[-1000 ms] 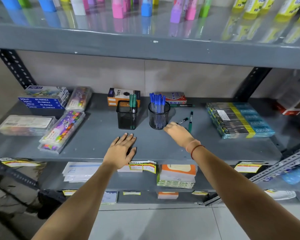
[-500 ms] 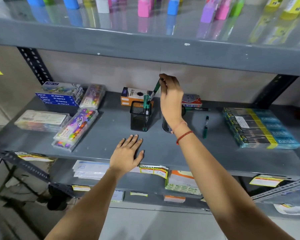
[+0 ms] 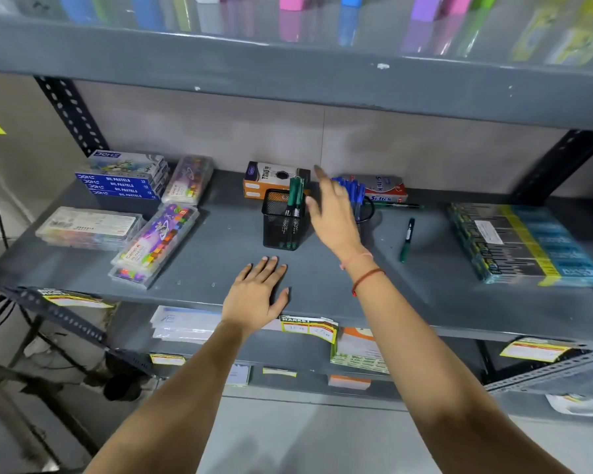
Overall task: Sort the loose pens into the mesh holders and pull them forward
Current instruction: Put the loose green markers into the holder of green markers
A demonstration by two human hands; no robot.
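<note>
A square black mesh holder (image 3: 281, 222) stands mid-shelf with green pens (image 3: 294, 193) upright in it. Just right of it, my right hand (image 3: 332, 213) hovers with fingers spread and nothing in it, covering most of the round mesh holder (image 3: 365, 213) that holds blue pens (image 3: 351, 189). A loose green pen (image 3: 407, 239) lies on the shelf to the right. Another loose pen (image 3: 397, 206) lies further back by a red box. My left hand (image 3: 257, 292) rests flat and open on the shelf's front part.
Grey metal shelf (image 3: 220, 265) with an orange box (image 3: 271, 177) and a red-white box (image 3: 382, 189) behind the holders. Pastel boxes (image 3: 124, 179) and crayon cases (image 3: 154, 244) sit at left, a blue-yellow pack (image 3: 524, 244) at right. An upper shelf hangs overhead.
My right hand picked a green pen off the shelf, carried it over the square holder and let it go there; it is now empty and lower. The left hand stayed flat.
</note>
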